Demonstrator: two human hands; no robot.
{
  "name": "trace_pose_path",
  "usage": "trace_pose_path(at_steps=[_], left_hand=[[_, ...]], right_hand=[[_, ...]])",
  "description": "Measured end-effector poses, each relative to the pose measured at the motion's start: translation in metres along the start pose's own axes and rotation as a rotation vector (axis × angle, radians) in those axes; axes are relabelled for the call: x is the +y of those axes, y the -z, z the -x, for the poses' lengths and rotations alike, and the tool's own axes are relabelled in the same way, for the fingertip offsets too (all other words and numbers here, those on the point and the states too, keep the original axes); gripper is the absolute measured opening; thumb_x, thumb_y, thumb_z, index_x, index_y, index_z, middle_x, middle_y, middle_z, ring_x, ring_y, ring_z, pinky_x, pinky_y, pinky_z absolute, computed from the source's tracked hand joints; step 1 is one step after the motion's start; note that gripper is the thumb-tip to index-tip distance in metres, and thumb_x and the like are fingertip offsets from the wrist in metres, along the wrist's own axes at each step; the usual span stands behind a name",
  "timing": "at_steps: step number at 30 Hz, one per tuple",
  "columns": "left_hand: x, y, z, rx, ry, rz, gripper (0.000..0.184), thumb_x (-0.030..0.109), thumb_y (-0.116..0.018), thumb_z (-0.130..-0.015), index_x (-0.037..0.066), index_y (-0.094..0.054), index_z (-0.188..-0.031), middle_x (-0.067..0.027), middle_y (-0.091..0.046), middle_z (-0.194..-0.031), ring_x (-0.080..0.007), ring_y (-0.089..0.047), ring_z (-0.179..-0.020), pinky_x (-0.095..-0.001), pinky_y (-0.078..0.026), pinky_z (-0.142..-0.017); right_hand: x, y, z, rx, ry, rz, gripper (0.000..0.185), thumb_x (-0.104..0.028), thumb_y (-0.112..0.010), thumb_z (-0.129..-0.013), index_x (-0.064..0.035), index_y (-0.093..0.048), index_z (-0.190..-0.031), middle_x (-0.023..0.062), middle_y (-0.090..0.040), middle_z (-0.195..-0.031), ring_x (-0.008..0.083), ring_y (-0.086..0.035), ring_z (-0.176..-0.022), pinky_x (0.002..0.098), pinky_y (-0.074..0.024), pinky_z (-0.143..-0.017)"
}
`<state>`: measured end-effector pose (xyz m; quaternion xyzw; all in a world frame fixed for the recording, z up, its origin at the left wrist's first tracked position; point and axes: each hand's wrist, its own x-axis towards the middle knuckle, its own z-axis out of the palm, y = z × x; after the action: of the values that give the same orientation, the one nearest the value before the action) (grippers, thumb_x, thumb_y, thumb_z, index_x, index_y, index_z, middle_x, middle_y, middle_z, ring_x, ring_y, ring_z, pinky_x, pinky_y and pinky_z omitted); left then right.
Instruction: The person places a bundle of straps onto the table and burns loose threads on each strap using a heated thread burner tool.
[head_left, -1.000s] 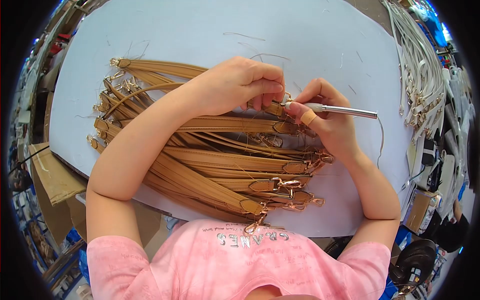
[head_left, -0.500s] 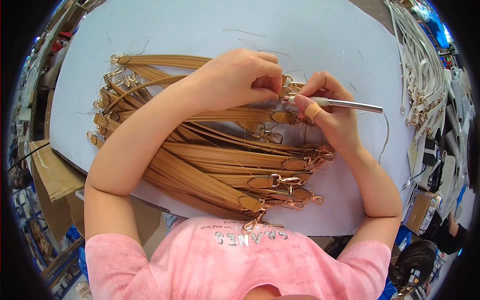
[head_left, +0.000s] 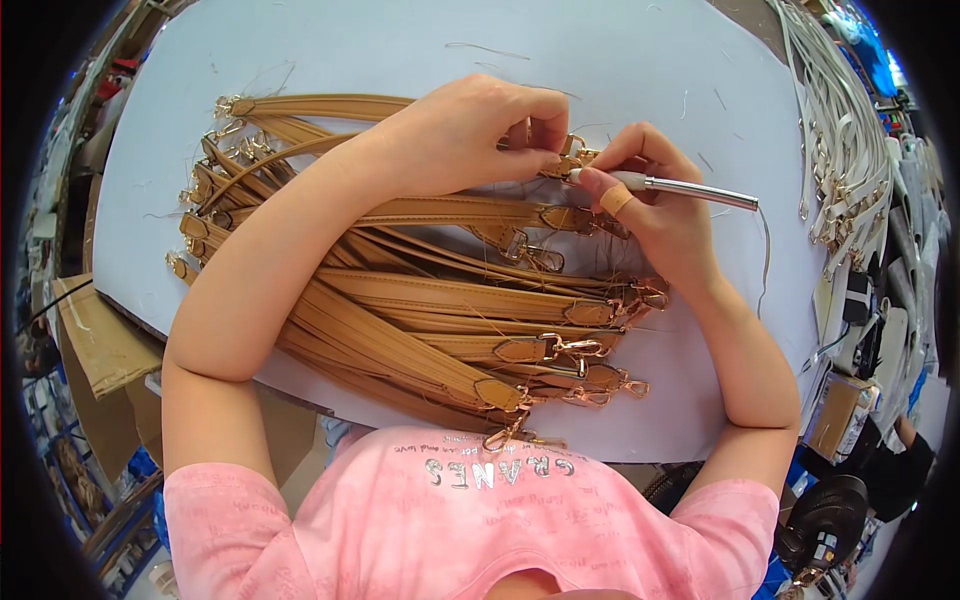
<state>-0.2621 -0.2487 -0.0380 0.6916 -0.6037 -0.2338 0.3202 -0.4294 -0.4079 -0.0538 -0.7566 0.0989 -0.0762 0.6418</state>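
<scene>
My left hand pinches the end of a tan leather strap beside its gold-coloured metal clasp. Close by on the right, my right hand grips a pen-like electric tool with a white front part, a silver barrel and a thin cord at its rear. The tool's white tip points left at the strap end; whether it touches cannot be made out. A bandage is wrapped on my right thumb. Under my left forearm lies a heap of similar tan straps with gold-coloured clasps and loose threads.
The white tabletop carries scattered thread ends. A bundle of pale straps with metal clasps hangs at the right edge. An open cardboard box stands lower left, and a small carton is at lower right.
The whole view has shifted, so table, straps and arms appear slightly higher. Both hands keep their grips, and the tool's tip has moved a little up and left along with them.
</scene>
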Motion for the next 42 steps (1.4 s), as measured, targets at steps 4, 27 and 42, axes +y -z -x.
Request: trace_pose_path(at_steps=[4, 27, 42], left_hand=[[0.001, 0.001, 0.000, -0.011, 0.022, 0.025, 0.012, 0.011, -0.066, -0.086, 0.004, -0.057, -0.091, -0.0047, -0.057, -0.071, -0.0131, -0.052, -0.063, -0.0277, -0.045, -0.058], [0.033, -0.006, 0.017, -0.072, 0.147, -0.142, 0.018, 0.008, -0.070, -0.079, 0.000, -0.056, -0.087, -0.0131, -0.058, -0.093, -0.0312, -0.060, -0.093, -0.0410, -0.049, -0.080], [0.024, 0.003, 0.020, -0.102, 0.134, -0.089, 0.014, 0.007, -0.066, -0.081, 0.003, -0.055, -0.088, -0.0088, -0.059, -0.086, -0.0234, -0.058, -0.080, -0.0343, -0.048, -0.074]], right_hand=[[0.000, -0.001, 0.000, 0.009, -0.013, 0.015, 0.012, -0.003, -0.069, -0.087, -0.0030, -0.057, -0.089, -0.0008, -0.058, -0.078, 0.0047, -0.055, -0.070, 0.0197, -0.0438, -0.062], [-0.010, 0.019, -0.001, -0.119, 0.019, -0.518, 0.010, -0.006, -0.065, -0.088, 0.0003, -0.057, -0.090, 0.0052, -0.063, -0.084, 0.0108, -0.062, -0.076, 0.0312, -0.0561, -0.077], [-0.001, 0.003, -0.003, -0.158, 0.023, -0.015, 0.016, -0.004, -0.069, -0.084, -0.0045, -0.054, -0.083, -0.0015, -0.054, -0.078, 0.0059, -0.049, -0.071, 0.0210, -0.0400, -0.063]])
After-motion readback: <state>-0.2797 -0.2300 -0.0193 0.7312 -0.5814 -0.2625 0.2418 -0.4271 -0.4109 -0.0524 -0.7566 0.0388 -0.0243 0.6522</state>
